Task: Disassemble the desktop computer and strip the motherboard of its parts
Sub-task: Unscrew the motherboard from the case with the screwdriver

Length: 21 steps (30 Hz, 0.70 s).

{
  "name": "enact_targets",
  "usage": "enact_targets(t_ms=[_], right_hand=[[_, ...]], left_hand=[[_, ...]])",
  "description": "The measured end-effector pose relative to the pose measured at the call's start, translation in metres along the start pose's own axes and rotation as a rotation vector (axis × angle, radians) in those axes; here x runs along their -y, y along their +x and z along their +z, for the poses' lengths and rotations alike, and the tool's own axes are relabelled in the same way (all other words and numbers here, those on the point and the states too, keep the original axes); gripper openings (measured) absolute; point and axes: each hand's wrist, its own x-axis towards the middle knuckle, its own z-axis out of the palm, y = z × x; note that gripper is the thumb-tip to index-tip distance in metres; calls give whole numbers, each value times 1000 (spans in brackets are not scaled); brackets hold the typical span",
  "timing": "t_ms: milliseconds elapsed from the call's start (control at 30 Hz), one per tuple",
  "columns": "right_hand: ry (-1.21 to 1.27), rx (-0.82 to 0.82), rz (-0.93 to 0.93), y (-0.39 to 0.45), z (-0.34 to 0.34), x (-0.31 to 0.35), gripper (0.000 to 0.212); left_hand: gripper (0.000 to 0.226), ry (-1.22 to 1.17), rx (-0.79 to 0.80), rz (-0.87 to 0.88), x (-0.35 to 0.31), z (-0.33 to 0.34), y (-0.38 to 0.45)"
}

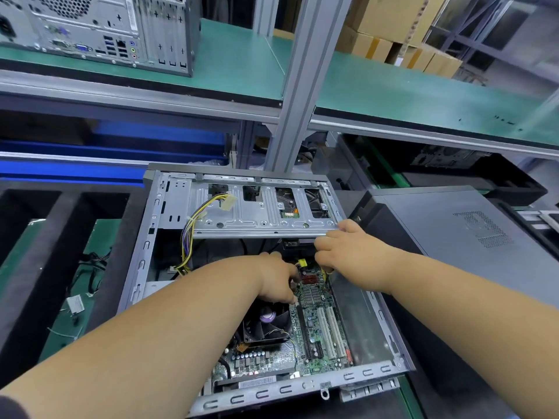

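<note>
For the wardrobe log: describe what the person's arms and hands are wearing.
Both the left hand and the right hand are bare: no gloves, rings, watch or wrist strap show. Both forearms are uncovered. A dark sleeve edge shows at the left arm's upper end.

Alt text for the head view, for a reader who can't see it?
Both hands reach into an open computer case lying on a workbench: the left hand and the right hand work at a yellow connector on the motherboard, just below the drive cage. A second case stands on the shelf above.
</note>
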Motion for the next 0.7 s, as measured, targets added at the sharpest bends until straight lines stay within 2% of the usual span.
enact_targets(t_ms=[167,300,433,600,700], right_hand=[[167,-115,166,-17,-14,-1,43],[388,-310,392,-44,-19,2,32],[703,-560,586,-76,-12,11,15],[1122,-925,781,-93,9,21,4],[1364,-1074,841,-93,15,25,3]], left_hand=[[61,-30,-80,-18,-8,9,-1],[56,6,-145,-56,-27,12,7],[38,115,-271,-185,-44,14,19],[28,50,-140,-157,-66,18,43],[25,31,-166,-177,-75,21,60]])
